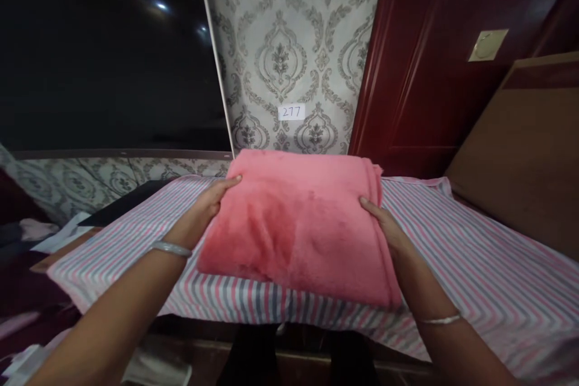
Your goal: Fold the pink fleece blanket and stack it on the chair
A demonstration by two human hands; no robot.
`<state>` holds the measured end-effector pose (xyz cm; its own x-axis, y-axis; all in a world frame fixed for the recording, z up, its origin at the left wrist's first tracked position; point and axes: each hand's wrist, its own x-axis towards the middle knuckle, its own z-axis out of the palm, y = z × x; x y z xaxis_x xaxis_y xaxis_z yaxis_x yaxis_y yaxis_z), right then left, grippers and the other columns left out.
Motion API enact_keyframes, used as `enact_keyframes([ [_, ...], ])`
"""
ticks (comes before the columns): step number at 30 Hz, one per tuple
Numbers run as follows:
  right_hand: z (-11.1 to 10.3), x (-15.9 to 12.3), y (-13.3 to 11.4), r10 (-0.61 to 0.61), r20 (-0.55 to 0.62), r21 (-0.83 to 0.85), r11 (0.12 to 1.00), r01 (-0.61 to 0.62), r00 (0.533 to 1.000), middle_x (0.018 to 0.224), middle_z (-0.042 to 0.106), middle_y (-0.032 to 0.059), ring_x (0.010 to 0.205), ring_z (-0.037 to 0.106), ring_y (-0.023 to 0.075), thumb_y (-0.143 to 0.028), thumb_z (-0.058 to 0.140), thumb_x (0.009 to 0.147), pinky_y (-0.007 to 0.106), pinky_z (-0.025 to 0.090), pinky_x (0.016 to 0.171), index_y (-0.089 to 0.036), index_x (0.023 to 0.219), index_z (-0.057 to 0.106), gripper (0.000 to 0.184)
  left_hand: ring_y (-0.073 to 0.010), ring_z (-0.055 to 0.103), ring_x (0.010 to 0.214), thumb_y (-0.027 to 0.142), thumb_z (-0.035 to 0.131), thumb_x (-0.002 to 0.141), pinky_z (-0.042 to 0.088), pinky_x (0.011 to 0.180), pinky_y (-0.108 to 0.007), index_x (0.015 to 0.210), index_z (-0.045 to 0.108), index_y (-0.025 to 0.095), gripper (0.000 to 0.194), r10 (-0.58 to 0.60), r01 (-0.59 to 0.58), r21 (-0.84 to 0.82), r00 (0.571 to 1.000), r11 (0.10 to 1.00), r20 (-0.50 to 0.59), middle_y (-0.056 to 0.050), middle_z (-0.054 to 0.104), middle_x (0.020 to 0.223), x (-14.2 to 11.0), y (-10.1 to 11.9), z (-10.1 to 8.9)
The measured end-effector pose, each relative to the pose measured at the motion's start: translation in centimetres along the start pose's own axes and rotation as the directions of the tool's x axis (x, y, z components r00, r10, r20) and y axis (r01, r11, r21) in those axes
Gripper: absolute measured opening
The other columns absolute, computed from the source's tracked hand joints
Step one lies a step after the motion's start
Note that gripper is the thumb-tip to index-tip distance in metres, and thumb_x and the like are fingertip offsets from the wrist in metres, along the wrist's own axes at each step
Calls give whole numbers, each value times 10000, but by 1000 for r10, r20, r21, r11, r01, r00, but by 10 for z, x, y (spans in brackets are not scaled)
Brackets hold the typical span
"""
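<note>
A folded pink plush blanket (298,223) is held between my two hands, over the front edge of a striped cloth (456,253). My left hand (215,199) grips its left side, thumb on top and the other fingers mostly hidden behind or beneath it. On the opposite side my right hand (384,223) clasps the layered edge, with the thumb lying on the upper face and the fingers out of sight. The blanket's top is slightly rumpled left of centre. Whether its underside touches the cloth cannot be made out.
A large dark television screen (113,60) stands at the left. Patterned wallpaper (280,30) behind bears a paper label (292,111) reading 277. Right of it are a dark red wooden panel (407,72) and a brown cardboard box (529,151). Fabrics (27,313) lie heaped at lower left.
</note>
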<state>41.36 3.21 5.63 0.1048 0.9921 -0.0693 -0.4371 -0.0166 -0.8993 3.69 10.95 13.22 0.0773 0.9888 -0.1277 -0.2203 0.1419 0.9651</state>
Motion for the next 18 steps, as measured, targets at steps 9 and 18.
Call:
enact_keyframes([
  [9, -44, 36, 45, 133, -199, -326, 925, -194, 971, 1061, 747, 154, 994, 716, 305, -346, 707, 784, 430, 580, 911, -169, 981, 674, 266, -237, 701, 673, 273, 817, 687, 575, 658, -322, 792, 684, 126, 224, -273, 267, -103, 961, 958, -50, -72, 712, 664, 24, -125, -21],
  [18, -61, 43, 48, 30, -99, -435, 898, -70, 995, 1371, 620, 130, 1180, 641, 320, -418, 752, 671, 437, 535, 994, -206, 1351, 559, 738, -286, 705, 900, 374, 933, 536, 562, 793, -353, 1052, 688, 161, 609, 97, -98, 16, 993, 995, 66, -119, 757, 1031, -10, -125, -3],
])
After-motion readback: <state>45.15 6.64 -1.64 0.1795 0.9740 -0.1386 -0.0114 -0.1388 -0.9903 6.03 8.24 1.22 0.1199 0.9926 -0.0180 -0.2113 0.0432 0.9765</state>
